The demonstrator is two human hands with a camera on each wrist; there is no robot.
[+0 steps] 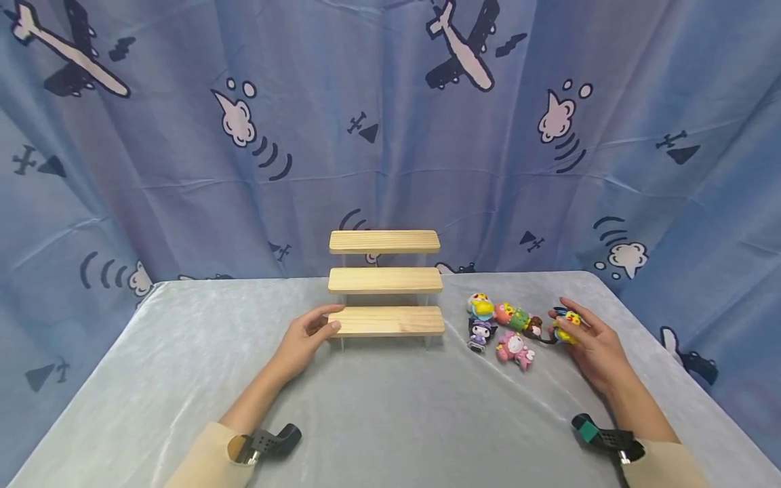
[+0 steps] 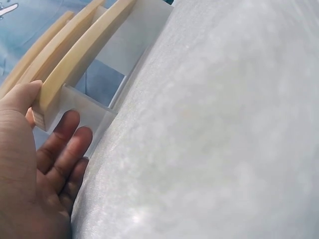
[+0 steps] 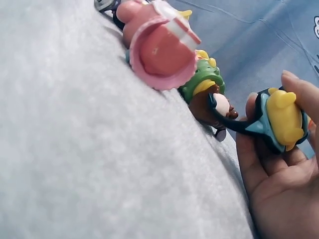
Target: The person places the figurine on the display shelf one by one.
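A three-step display riser stands mid-table, with pale wooden planks on clear supports. My left hand [image 1: 300,344] pinches the left end of its lowest plank [image 1: 393,320], thumb on top; the left wrist view shows the other fingers [image 2: 65,154] loosely bent beside the clear support [image 2: 87,112]. At the right, my right hand [image 1: 598,352] grips a small yellow figurine [image 3: 285,117] in a dark blue outfit with a long dark tail. Left of that hand lie a brown-haired figurine [image 1: 534,327], a green one [image 1: 518,319] and a pink one [image 1: 514,348].
A purple-hooded figurine [image 1: 480,334] and a yellow, white and blue figurine [image 1: 481,306] are nearest the riser's right side. A light grey cloth [image 1: 366,420] covers the table. Behind it hangs a blue curtain [image 1: 329,135] printed with planes.
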